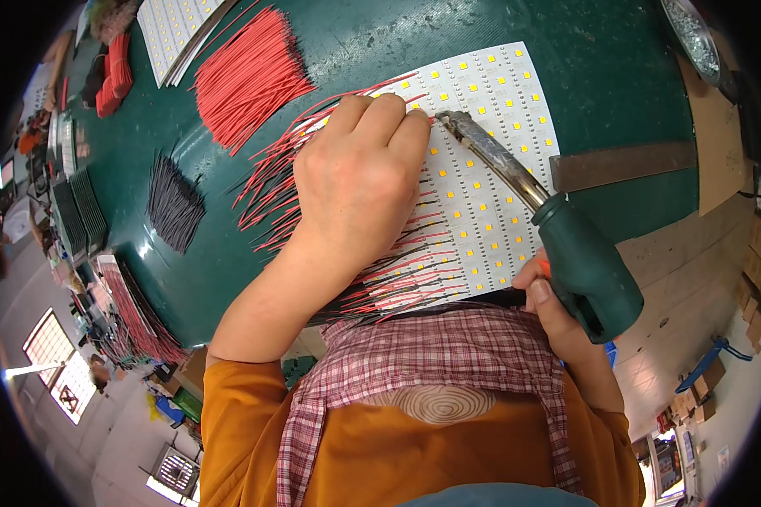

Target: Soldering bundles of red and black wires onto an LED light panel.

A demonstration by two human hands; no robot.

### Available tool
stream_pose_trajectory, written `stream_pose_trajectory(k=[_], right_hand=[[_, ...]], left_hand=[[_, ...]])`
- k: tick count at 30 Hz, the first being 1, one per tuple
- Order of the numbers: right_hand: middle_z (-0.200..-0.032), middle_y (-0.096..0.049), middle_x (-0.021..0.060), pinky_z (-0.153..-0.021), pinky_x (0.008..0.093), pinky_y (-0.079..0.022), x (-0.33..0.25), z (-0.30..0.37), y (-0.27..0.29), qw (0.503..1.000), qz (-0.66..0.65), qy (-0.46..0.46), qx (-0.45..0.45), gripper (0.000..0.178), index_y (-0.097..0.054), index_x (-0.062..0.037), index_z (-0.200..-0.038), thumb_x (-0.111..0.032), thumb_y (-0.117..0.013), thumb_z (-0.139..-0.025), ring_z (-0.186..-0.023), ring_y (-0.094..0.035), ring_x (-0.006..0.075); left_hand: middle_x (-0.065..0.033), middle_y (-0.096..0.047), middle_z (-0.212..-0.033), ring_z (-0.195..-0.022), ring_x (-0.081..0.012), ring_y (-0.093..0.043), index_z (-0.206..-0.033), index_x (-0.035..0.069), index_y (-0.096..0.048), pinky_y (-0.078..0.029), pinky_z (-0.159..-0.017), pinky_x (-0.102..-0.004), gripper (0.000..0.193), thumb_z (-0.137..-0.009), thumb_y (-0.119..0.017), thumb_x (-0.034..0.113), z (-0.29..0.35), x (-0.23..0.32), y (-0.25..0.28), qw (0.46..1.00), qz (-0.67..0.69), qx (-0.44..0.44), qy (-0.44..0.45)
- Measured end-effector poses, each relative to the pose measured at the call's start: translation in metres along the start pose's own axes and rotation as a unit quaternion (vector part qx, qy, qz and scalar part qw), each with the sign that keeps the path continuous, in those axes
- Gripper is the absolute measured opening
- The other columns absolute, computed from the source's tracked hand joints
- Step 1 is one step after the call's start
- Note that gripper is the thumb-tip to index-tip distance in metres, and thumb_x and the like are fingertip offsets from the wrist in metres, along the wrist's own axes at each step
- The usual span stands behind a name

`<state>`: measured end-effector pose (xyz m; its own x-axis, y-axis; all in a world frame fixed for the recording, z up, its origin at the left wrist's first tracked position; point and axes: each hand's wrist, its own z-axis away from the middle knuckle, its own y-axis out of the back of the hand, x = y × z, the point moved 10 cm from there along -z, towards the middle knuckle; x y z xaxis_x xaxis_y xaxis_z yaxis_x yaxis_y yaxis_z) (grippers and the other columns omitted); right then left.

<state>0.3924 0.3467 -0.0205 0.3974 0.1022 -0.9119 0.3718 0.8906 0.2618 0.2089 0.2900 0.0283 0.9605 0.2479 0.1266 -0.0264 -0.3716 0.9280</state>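
The white board (495, 169) lies on the green table (609, 93). Over the board's left side curls the left hand (355, 173); its fingertips are hidden, so I cannot tell its grip. At the board's lower right, the right hand (558, 308) holds a soldering iron (571, 241).

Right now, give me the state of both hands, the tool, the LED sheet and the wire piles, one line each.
Left hand: fingers curled over the sheet's wired side, fingertips mostly hidden.
Right hand: closed on the soldering iron.
Soldering iron: held at a slant, tip near the left fingers; heat cannot be told.
LED sheet: lying face up, partly wired.
Red wire pile: loose, lying.
Black wire pile: loose, smaller, lying.
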Motion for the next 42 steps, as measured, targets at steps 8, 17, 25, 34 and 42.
stream_pose_trajectory(k=[8, 17, 25, 34, 42], right_hand=[[-0.088, -0.060, 0.0072, -0.063, 0.0241, -0.046, 0.005, 0.008, 0.006, 0.993, -0.109, -0.031, 0.015, 0.029, -0.049, -0.0014, -0.118, -0.014, -0.053, -0.092, -0.067, -0.050, 0.0090], [-0.089, -0.061, 0.0109, -0.066, 0.0269, -0.047, -0.004, 0.007, 0.011, 0.993, -0.110, 0.034, 0.018, 0.039, -0.044, -0.0008, -0.125, -0.016, -0.056, -0.091, -0.069, -0.052, 0.0122], [-0.087, -0.064, 0.0093, -0.066, 0.0299, -0.052, 0.018, 0.026, 0.003, 0.996, 0.085, 0.010, 0.024, 0.025, -0.065, -0.0025, -0.098, -0.001, -0.069, -0.074, -0.074, -0.063, 0.0227], [-0.090, -0.064, 0.0104, -0.065, 0.0327, -0.053, 0.029, 0.029, 0.008, 0.992, 0.107, -0.025, 0.057, 0.024, -0.067, -0.0048, -0.094, -0.009, -0.072, -0.071, -0.076, -0.064, 0.0250], [-0.086, -0.064, 0.0101, -0.063, 0.0324, -0.052, 0.032, 0.030, 0.004, 0.994, 0.104, -0.019, 0.030, 0.021, -0.066, -0.0027, -0.094, -0.006, -0.068, -0.074, -0.073, -0.063, 0.0240]], left_hand=[[-0.0023, -0.056, -0.079, -0.075, -0.0191, -0.058, -0.082, 0.008, -0.065, -0.049, -0.051, -0.0292, 0.020, -0.062, -0.065, 0.007, -0.002, 0.001, 0.001, 1.000, 0.000, 0.003, -0.001], [-0.0036, -0.060, -0.083, -0.076, -0.0217, -0.060, -0.083, 0.007, -0.066, -0.050, -0.057, -0.0316, 0.018, -0.066, -0.065, 0.002, 0.001, -0.007, 0.005, 0.998, 0.045, 0.020, 0.027], [-0.0035, -0.059, -0.079, -0.074, -0.0206, -0.058, -0.090, 0.006, -0.069, -0.049, -0.059, -0.0306, 0.026, -0.064, -0.065, 0.003, 0.014, 0.006, 0.015, 0.997, 0.075, 0.015, 0.033], [-0.0015, -0.059, -0.079, -0.074, -0.0183, -0.059, -0.090, 0.007, -0.069, -0.049, -0.056, -0.0283, 0.026, -0.065, -0.064, 0.006, 0.017, 0.009, 0.005, 0.998, 0.055, 0.038, 0.002], [-0.0012, -0.059, -0.079, -0.074, -0.0181, -0.059, -0.090, 0.006, -0.069, -0.048, -0.055, -0.0274, 0.026, -0.065, -0.064, 0.008, 0.017, 0.011, 0.004, 0.999, 0.041, 0.036, -0.002]])
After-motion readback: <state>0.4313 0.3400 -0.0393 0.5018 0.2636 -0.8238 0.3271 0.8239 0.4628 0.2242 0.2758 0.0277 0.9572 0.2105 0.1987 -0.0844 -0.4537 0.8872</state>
